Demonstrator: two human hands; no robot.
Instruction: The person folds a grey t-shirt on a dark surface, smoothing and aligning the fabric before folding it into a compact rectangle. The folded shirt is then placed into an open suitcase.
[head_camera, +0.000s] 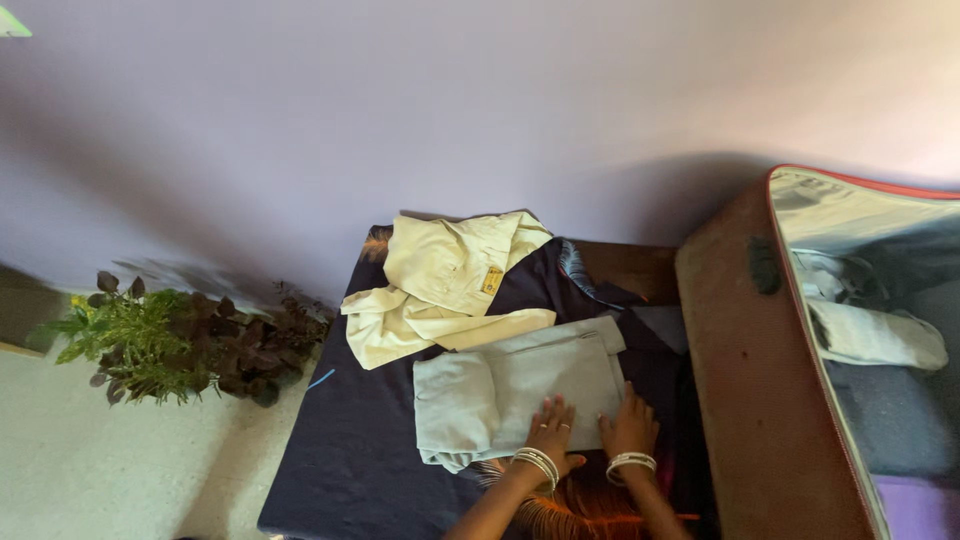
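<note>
Both my hands rest flat on a folded pale grey garment (510, 395) that lies on a dark navy cloth (350, 450) spread over a table. My left hand (553, 432) presses the garment's near edge with fingers spread. My right hand (630, 425) lies beside it at the garment's right corner. Each wrist wears silver bangles. Behind the grey garment, a crumpled cream shirt (445, 285) with a small yellow tag lies unfolded on the cloth.
An open brown suitcase (760, 400) with a red-edged lid stands at the right, holding light clothes (870, 330). A leafy green and dark red plant (180, 345) sits on the pale floor at the left. A lilac wall rises behind.
</note>
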